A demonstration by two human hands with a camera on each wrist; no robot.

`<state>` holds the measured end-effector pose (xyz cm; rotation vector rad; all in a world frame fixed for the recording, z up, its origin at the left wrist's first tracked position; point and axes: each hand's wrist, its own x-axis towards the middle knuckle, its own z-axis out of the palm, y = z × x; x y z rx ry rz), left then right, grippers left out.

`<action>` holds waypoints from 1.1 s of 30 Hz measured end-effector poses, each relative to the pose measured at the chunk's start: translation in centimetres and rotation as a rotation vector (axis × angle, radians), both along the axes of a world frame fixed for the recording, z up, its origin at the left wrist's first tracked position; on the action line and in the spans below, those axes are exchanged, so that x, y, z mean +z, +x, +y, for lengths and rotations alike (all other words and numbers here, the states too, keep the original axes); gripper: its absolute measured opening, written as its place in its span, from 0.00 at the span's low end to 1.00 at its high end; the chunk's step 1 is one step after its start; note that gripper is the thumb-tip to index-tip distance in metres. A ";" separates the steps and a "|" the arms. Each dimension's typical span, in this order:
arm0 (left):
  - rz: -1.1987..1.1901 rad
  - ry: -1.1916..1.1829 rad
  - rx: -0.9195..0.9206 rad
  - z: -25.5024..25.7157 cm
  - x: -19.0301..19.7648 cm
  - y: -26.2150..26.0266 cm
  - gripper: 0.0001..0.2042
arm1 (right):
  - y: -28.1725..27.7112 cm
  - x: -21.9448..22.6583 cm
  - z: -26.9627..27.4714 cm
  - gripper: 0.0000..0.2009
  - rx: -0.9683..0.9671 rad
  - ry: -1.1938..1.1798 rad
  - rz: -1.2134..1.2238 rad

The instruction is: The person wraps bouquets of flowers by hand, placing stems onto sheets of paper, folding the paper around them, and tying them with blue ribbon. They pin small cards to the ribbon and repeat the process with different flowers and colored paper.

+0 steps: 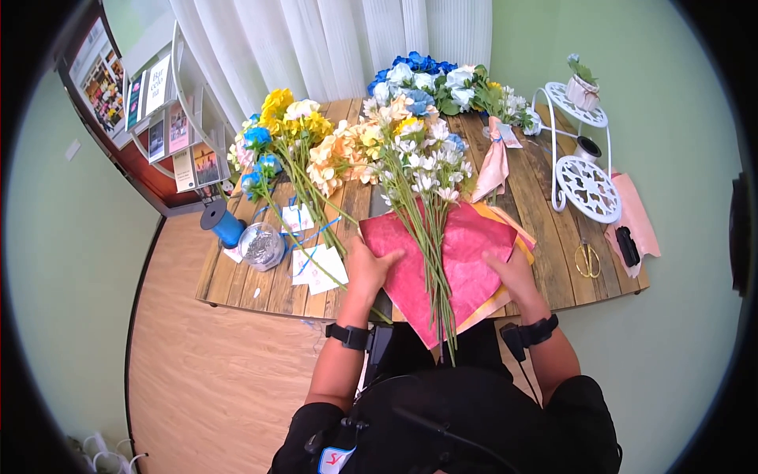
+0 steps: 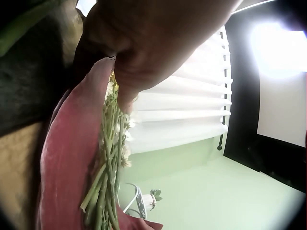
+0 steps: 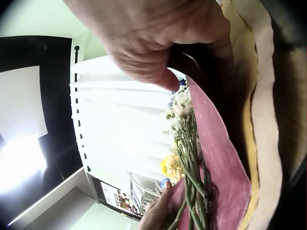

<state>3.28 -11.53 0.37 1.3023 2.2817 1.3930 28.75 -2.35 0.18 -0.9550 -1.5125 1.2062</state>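
A bunch of white flowers (image 1: pixel 425 182) with long green stems (image 1: pixel 434 265) lies on a sheet of pink wrapping paper (image 1: pixel 468 253) at the table's front edge. My left hand (image 1: pixel 369 268) holds the paper's left edge, thumb over the front. In the left wrist view that edge (image 2: pixel 72 148) curves up beside the stems. On the other side, my right hand (image 1: pixel 515 278) grips the right edge between thumb and fingers. Yellow paper (image 3: pixel 252 129) and a cream sheet (image 3: pixel 266 120) stand behind the pink one in the right wrist view. The stem ends overhang the table.
Peach flowers (image 1: pixel 335 162), yellow flowers (image 1: pixel 278 107) and blue flowers (image 1: pixel 257 136) lie at the left and back. Blue ribbon (image 1: pixel 229 231), a clear jar (image 1: pixel 261 246) and cards (image 1: pixel 322 268) are left; scissors (image 1: pixel 587 261) and a white stand (image 1: pixel 588 189) are right.
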 end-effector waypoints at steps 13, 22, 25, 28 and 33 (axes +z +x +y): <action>-0.023 0.136 -0.015 -0.2 -2.5 -0.3 0.09 | 1.4 0.9 0.2 0.13 -0.159 -0.163 -0.366; -0.058 0.044 -0.071 -1.3 -1.0 1.1 0.16 | 0.7 -2.7 0.3 0.15 -0.239 0.105 -0.079; -0.189 -0.004 -0.212 -2.0 0.0 2.0 0.29 | 1.3 -2.9 -0.2 0.14 -0.062 0.028 -0.152; -0.275 -0.004 -0.198 -2.4 0.3 2.4 0.31 | 1.7 -0.1 -1.1 0.13 -0.019 -0.305 -0.171; 0.270 0.124 -0.051 -3.1 2.8 4.6 0.39 | 1.6 -1.1 -1.1 0.15 0.009 -0.133 -0.033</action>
